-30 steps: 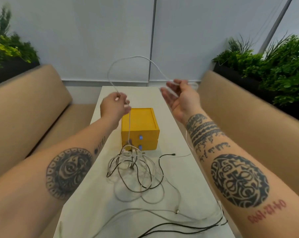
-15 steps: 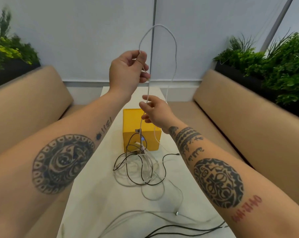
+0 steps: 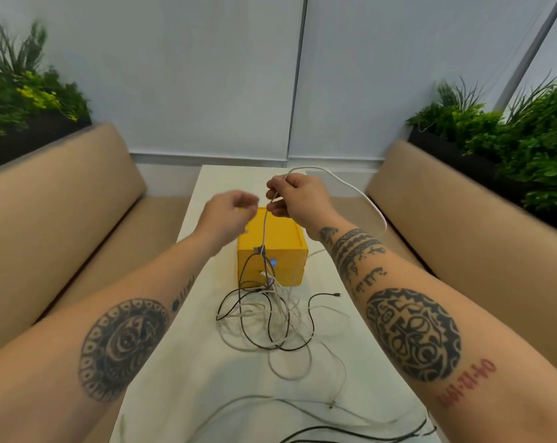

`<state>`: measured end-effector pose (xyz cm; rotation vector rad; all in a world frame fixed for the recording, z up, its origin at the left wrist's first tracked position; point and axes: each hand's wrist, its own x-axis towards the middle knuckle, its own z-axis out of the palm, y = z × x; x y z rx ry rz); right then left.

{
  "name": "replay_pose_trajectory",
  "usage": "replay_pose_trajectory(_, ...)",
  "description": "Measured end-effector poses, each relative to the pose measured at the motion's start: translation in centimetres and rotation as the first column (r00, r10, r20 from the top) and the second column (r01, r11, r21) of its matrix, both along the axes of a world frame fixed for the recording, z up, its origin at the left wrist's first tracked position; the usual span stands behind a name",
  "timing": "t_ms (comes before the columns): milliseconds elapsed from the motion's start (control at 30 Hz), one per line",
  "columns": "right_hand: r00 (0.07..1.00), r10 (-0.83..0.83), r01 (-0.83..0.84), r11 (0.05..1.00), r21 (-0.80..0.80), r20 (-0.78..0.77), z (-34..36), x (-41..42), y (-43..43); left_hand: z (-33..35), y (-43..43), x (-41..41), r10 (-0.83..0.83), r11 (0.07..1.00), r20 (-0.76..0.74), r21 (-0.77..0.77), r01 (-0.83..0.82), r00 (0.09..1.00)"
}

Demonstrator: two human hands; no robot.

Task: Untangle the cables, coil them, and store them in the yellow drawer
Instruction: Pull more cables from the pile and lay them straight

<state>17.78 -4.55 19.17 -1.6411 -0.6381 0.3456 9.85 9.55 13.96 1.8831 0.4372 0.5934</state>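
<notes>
My right hand [image 3: 298,196] is raised above the yellow drawer box [image 3: 285,238] and pinches a white cable [image 3: 371,207]. One strand arcs out to the right; the other drops straight down into the tangle of black and white cables [image 3: 270,318] in front of the box. My left hand [image 3: 231,212] hovers just left of the right one. It is blurred, its fingers loosely curled, and no cable shows in it. Both drawers of the box look closed.
The white table [image 3: 181,362] is narrow, with beige benches [image 3: 63,219] on both sides. More black and white cable strands [image 3: 302,410] trail across the near edge. Planters [image 3: 494,139] stand behind the benches.
My left hand has let go of the white cable and dropped from high up to beside the right hand. My right hand rose and now carries the loop, which hangs lower.
</notes>
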Motion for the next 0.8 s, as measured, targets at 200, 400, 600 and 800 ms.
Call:
replay_pose_trajectory(200,0.995,0.022,0.000,0.976,0.220,-0.097,2.6,-0.7,-0.1,-7.7,-0.9,-0.4,-0.063,0.956,-0.405,0.238,0.171,0.912)
replay_pose_trajectory(400,0.978,-0.006,0.091,0.913,0.398,-0.210,4.4,0.3,-1.1,-8.4,-1.2,-0.2,0.051,0.930,-0.411,0.353,0.107,0.910)
replay_pose_trajectory(600,0.942,0.032,0.160,0.831,0.533,-0.333,5.0,1.4,-2.5,-7.1,-1.2,0.3,0.103,0.924,-0.266,0.383,0.007,0.958)
replay_pose_trajectory(800,0.898,-0.029,0.261,0.838,0.478,-0.440,3.6,2.4,-3.7,-3.8,-1.2,1.3,0.216,0.934,0.055,-0.302,-0.190,0.975)
